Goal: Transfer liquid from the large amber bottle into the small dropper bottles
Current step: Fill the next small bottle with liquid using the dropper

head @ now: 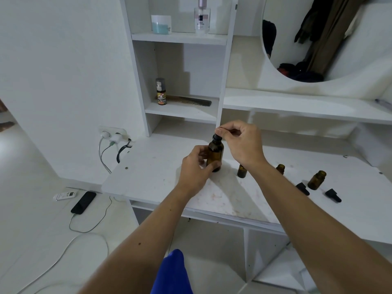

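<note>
Even, cool indoor light, soft shadows, sharp centre, wide-angle bending at edges.

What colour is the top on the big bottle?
Black, on the large amber bottle; seen in the head view.

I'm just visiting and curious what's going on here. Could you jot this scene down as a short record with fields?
Setting: white vanity desk with shelves
Left hand: holds the body of the large amber glass bottle, standing upright on the desk
Right hand: pinches the bottle's black dropper cap
Small amber dropper bottles: three, uncapped, upright, at
Loose black dropper caps: two lying on the desk, and
</note>
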